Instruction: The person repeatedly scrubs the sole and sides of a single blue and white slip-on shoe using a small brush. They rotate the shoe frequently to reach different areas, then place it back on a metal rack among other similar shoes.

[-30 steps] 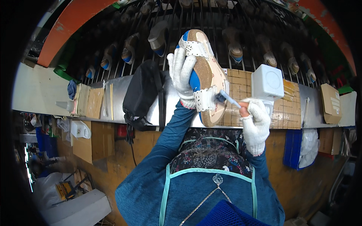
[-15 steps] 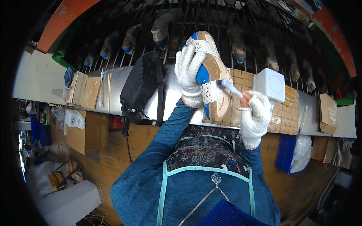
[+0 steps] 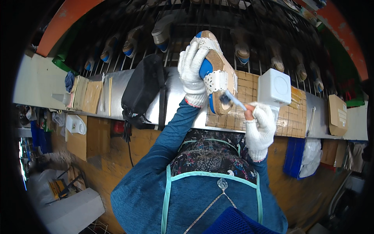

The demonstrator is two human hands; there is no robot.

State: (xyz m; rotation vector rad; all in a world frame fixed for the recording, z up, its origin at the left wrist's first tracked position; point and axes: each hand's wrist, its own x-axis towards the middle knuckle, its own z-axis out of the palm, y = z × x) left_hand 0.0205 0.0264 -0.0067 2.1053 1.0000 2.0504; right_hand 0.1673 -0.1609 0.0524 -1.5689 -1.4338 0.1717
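Lying toward L end of metal bench (image 3: 169,113): thin tan sticks (image 3: 110,95), then blk bag (image 3: 143,87) w/ strap. Behind bag, other shoes (image 3: 161,33) on a rack of rods. Next, L hand (image 3: 191,74), in wht glove, fingers wrapped round L side of the shoe (image 3: 222,66), holding it up over bench, approx. mid-view. Shoe = tan + blue, w/ wht cutout straps. Brush (image 3: 236,101), wht handle, dk bristles, is at shoe's near end; can't tell if touching. R hand (image 3: 260,126), also gloved, bare thumb showing, pinches brush handle. Just beyond R hand, wht jug (image 3: 274,87) on cardboard (image 3: 292,123). Below bench edge, blue bin (image 3: 292,160) w/ clear plastic. Far R: brn carton (image 3: 337,115).
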